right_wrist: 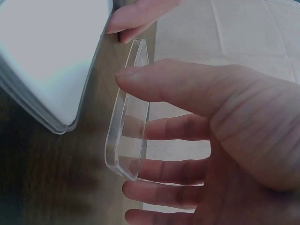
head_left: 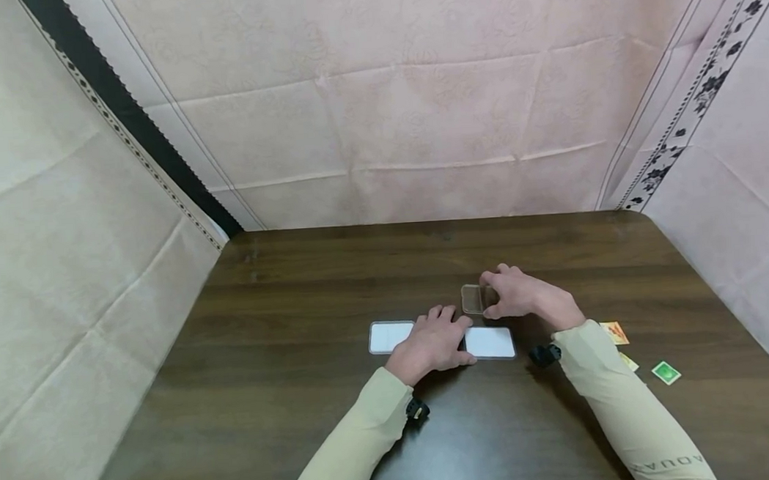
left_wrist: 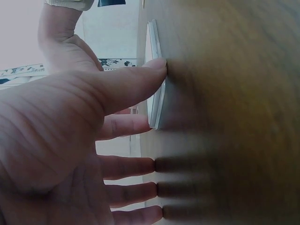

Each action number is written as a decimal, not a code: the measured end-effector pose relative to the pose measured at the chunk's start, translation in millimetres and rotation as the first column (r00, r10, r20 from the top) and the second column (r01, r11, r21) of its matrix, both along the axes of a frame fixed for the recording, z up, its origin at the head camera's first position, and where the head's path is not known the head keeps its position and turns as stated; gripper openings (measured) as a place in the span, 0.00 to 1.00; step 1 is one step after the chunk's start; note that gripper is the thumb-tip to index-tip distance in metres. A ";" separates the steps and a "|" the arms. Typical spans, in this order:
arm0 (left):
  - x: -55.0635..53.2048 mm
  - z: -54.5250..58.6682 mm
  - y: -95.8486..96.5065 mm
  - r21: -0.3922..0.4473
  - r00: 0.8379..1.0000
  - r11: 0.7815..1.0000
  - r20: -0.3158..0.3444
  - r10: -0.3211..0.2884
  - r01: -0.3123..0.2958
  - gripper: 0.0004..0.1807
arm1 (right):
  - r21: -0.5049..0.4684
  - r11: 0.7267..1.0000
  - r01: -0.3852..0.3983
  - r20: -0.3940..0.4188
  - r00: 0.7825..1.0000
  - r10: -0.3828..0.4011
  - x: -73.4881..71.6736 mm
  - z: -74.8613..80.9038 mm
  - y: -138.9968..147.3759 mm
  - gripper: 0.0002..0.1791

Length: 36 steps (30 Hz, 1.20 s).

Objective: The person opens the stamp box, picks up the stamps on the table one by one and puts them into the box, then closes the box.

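My left hand holds the left end of a flat, white-topped clear plastic box between thumb and index finger. In the left wrist view the box lies on the wood, and the other fingertips touch the table. A second white-topped box lies beyond the hand's left side, partly covered by it. Behind them, my right hand grips a shallow clear plastic lid. The right wrist view shows the thumb on one edge of this lid, with fingers on the opposite side; it stands tilted and looks see-through.
Small cards lie on the brown wooden table to the right: an orange one and a yellow one partly behind the right sleeve, and a green one. Pale cloth hangs behind the table and along both sides.
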<state>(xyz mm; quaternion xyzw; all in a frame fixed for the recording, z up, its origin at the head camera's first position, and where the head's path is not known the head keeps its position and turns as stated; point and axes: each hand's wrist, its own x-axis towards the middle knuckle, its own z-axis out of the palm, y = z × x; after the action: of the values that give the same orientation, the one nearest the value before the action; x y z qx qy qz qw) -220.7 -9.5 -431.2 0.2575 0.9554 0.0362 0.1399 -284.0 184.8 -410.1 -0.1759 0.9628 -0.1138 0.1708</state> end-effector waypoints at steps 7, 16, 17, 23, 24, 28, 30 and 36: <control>0.9 0.1 -1.9 0.008 1.000 1.000 0.001 0.008 -0.008 0.37 | 0.024 1.000 -0.017 -0.015 1.000 0.017 -1.8 -3.5 -3.4 0.32; 1.0 0.1 -1.3 0.001 1.000 1.000 -0.004 0.008 -0.008 0.37 | 0.028 0.999 -0.025 -0.017 1.000 0.025 -0.3 -6.1 -7.8 0.32; 1.0 0.2 -1.1 0.000 1.000 1.000 -0.005 0.009 -0.009 0.37 | 0.028 0.999 -0.025 -0.017 1.000 0.026 0.0 -6.0 -8.0 0.32; 0.5 -0.4 -0.7 0.002 1.000 1.000 -0.008 0.004 -0.004 0.37 | 0.034 0.999 -0.024 -0.009 1.000 0.024 0.3 -6.5 -8.8 0.33; 0.5 -0.5 -0.7 0.002 1.000 1.000 -0.008 0.003 -0.003 0.37 | 0.037 0.999 -0.023 -0.011 1.000 0.023 0.2 -6.8 -8.9 0.33; 0.8 -0.2 -0.6 0.007 1.000 1.000 -0.001 0.001 -0.001 0.36 | 0.034 0.999 -0.015 -0.009 1.000 0.015 0.7 -7.9 -8.9 0.33; 0.9 -0.2 -0.6 0.008 1.000 1.000 0.002 0.001 -0.001 0.36 | 0.033 0.999 -0.014 -0.010 1.000 0.014 1.3 -8.0 -9.3 0.33; 1.0 -1.3 -0.7 0.002 1.000 1.000 -0.003 0.001 -0.001 0.36 | 0.040 0.999 -0.016 -0.016 1.000 0.016 3.0 -7.8 -10.9 0.33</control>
<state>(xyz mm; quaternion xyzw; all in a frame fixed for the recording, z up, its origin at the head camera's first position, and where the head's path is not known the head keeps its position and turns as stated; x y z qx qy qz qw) -219.7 -10.2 -432.4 0.2572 0.9557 0.0369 0.1381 -281.0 174.0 -417.9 -0.1812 0.9648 -0.0919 0.1672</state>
